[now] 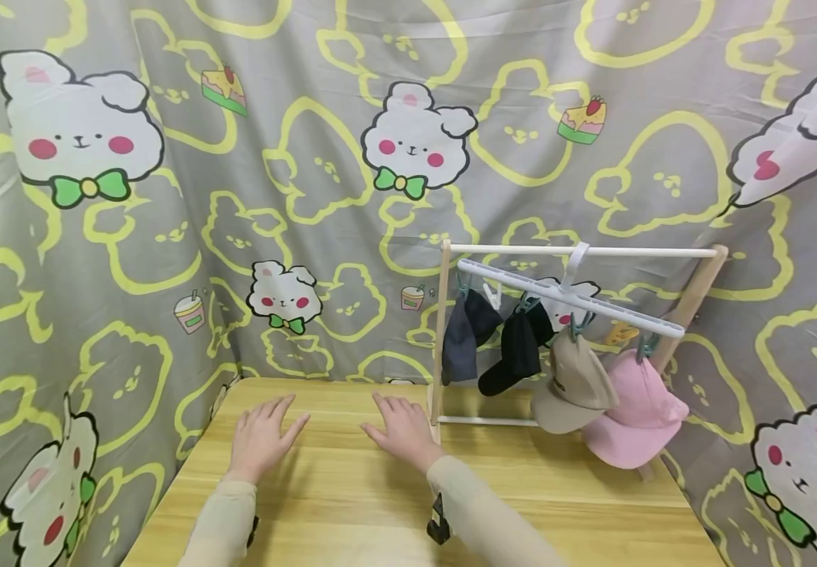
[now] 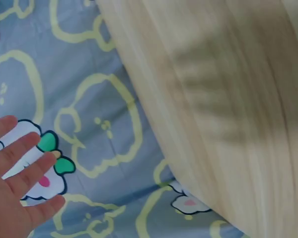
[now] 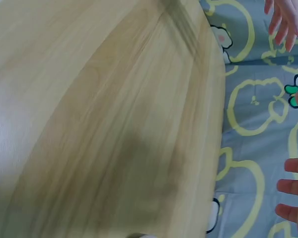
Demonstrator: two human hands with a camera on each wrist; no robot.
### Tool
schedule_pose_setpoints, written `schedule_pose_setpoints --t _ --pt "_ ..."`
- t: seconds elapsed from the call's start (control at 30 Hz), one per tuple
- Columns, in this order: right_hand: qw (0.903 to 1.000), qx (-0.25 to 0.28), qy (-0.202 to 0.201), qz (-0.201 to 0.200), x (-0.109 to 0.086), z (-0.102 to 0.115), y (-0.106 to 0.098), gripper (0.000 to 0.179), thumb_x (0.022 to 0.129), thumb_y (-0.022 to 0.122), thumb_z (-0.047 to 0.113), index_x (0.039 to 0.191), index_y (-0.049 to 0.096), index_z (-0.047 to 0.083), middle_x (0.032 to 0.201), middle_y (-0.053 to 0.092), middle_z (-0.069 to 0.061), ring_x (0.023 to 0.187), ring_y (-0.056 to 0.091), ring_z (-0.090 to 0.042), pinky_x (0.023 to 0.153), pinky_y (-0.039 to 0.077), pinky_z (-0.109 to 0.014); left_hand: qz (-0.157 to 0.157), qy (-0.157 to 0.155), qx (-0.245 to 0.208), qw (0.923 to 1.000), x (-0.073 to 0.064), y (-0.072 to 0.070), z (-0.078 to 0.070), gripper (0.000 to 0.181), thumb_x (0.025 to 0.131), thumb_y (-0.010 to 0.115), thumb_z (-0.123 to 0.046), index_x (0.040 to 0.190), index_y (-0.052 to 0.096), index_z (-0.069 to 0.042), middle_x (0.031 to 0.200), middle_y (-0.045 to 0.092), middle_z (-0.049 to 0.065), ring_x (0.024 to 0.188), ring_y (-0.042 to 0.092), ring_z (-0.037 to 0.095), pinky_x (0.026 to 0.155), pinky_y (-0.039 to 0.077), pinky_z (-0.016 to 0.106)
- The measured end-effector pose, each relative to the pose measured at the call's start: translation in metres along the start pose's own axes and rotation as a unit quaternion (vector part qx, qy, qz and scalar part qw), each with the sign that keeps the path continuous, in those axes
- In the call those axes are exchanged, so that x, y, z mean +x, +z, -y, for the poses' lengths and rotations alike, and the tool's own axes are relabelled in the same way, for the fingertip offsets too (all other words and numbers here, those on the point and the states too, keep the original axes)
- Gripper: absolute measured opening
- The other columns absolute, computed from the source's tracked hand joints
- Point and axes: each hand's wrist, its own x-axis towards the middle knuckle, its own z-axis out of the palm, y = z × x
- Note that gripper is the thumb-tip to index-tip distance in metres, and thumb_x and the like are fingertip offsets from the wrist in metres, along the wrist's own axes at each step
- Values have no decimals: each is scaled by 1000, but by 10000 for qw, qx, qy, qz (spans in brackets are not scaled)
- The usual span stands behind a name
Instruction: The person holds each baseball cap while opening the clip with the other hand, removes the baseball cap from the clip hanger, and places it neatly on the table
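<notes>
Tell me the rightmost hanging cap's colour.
That cap is pink, seen best in the head view.

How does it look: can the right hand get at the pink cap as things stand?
Probably yes: the right hand is empty, and nothing seems to block the front of the pink cap, which hangs from the hanger.

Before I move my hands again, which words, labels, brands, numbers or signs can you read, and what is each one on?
None can be read.
Beige cap: a small dark mark on the front, too small and blurred to read.
Dark blue cap, black cap and pink cap: no readable text.
Curtain: cartoon prints, no readable words.
Hanger and table: no readable text.
</notes>
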Motion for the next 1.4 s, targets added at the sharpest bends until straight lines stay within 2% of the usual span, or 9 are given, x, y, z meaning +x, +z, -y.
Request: schedule_pose_setpoints --t 0.2,0.47,0.57,0.8,1.03,1.23,1.4 --pt "9995 -44 -186 -255 -11 -7 -18 61 96 45 61 139 52 18 124 68 -3 110 65 -22 87 52 -41 -716 375 -118 9967 1 -3 -13 49 92 60 -49 125 65 -13 119 70 12 111 64 35 98 43 57" --pt "9971 -25 -541 -527 -28 -23 -38 57 96 47 59 135 57 18 118 71 -2 106 68 -20 89 54 -41 -1308 928 -29 9871 8 -5 -34 37 88 67 -43 106 74 -12 100 76 7 94 71 30 87 53 51" --pt "9950 -35 -682 -724 -35 -31 -44 56 96 49 58 134 58 18 115 72 -1 102 69 -18 85 55 -38 -1516 1133 -82 9819 11 -5 -45 32 86 70 -39 101 75 -11 95 76 5 88 72 28 84 53 50" --pt "9890 -13 -942 -1144 -52 -47 -56 51 91 61 52 128 63 16 111 74 1 94 71 -17 78 55 -36 -1792 1567 -223 9710 16 -6 -69 30 88 68 -40 99 75 -13 88 76 3 82 72 25 82 54 48" --pt "9793 -81 -1100 -1699 -68 -68 -73 47 87 67 48 122 66 17 99 74 3 85 69 -15 72 54 -34 -2044 1814 -417 9610 28 -8 -94 27 86 69 -37 98 75 -14 87 76 1 79 71 23 79 54 45" --pt "9658 53 -1297 -2246 -76 -85 -89 43 91 63 49 115 69 14 97 74 0 83 70 -16 69 55 -33 -2255 2066 -653 9498 40 -9 -117 25 88 67 -37 96 75 -15 84 75 -1 78 70 21 81 54 46" --pt "9617 75 -1306 -2408 -86 -99 -104 42 91 64 46 113 70 12 95 74 -1 78 68 -16 66 54 -33 -2312 2167 -853 9446 49 -8 -137 20 86 70 -34 94 74 -16 85 75 -2 78 69 20 81 53 44"
